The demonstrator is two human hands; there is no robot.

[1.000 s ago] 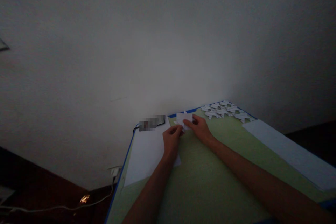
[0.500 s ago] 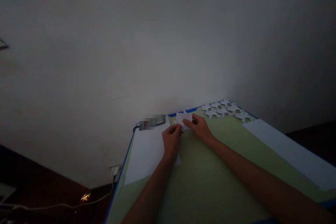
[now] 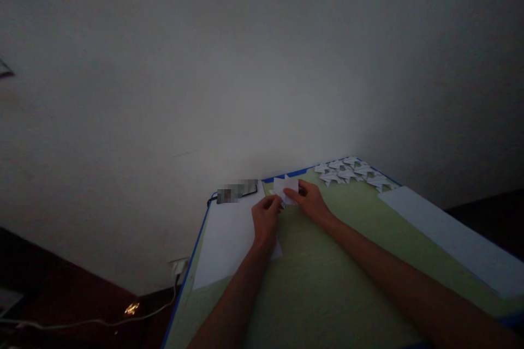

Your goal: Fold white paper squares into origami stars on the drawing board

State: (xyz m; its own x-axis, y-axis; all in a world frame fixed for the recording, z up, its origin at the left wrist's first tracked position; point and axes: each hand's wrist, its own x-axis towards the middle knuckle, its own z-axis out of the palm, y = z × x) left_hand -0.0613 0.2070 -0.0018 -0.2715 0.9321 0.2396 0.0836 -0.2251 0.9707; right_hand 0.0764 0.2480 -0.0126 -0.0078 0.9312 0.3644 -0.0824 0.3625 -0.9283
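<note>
A small piece of folded white paper (image 3: 285,187) with pointed corners is held up above the green table (image 3: 327,283). My right hand (image 3: 310,199) pinches its right side, thumb in front and fingers behind. At its lower left, the closed fingertips of my left hand (image 3: 266,217) grip the same paper by a corner. Part of the paper is covered by my fingers, so its full shape cannot be made out. White paper sheets (image 3: 225,242) lie below and to the left of my left hand.
Several folded white paper shapes (image 3: 347,174) lie in rows at the far right corner. A long white paper stack (image 3: 450,240) runs along the right edge. A phone-like dark device (image 3: 250,188), partly blurred out, rests at the far left; a wall (image 3: 262,65) stands behind the table.
The folded paper has tilted slightly and shifted a little left and down with both hands. The grip of each hand looks the same.
</note>
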